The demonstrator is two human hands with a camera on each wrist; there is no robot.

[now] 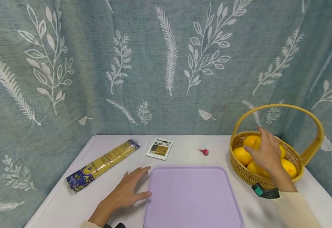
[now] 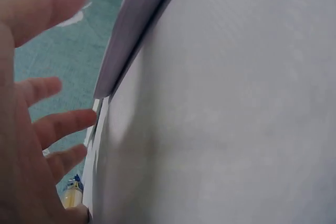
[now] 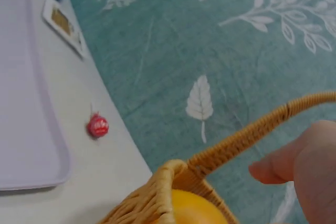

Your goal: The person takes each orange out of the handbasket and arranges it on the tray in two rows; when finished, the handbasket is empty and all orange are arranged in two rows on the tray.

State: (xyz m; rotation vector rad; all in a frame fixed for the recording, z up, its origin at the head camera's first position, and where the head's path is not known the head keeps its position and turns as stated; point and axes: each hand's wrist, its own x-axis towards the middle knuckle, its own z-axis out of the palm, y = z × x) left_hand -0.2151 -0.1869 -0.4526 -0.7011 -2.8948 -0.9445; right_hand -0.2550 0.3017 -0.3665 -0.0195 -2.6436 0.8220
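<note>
The left hand (image 1: 127,190), fingers spread, is at the left edge of the tray (image 1: 194,196). The right hand (image 1: 266,150), thumb and fingers apart, is over the fruit (image 1: 242,155) in the basket (image 1: 241,171); contact is hard to judge. A noodle packet (image 1: 106,164), sachet (image 1: 159,148) and lollipop (image 1: 205,152) lie beyond the left hand and tray; the handle (image 1: 278,105) arches over the basket. Glossy wrap, smooth lilac round-cornered tray, plump yellow fruit, woven basket.

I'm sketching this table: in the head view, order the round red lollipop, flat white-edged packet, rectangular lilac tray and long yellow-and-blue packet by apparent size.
1. Lilac tray
2. Yellow-and-blue packet
3. White-edged packet
4. Red lollipop
</note>
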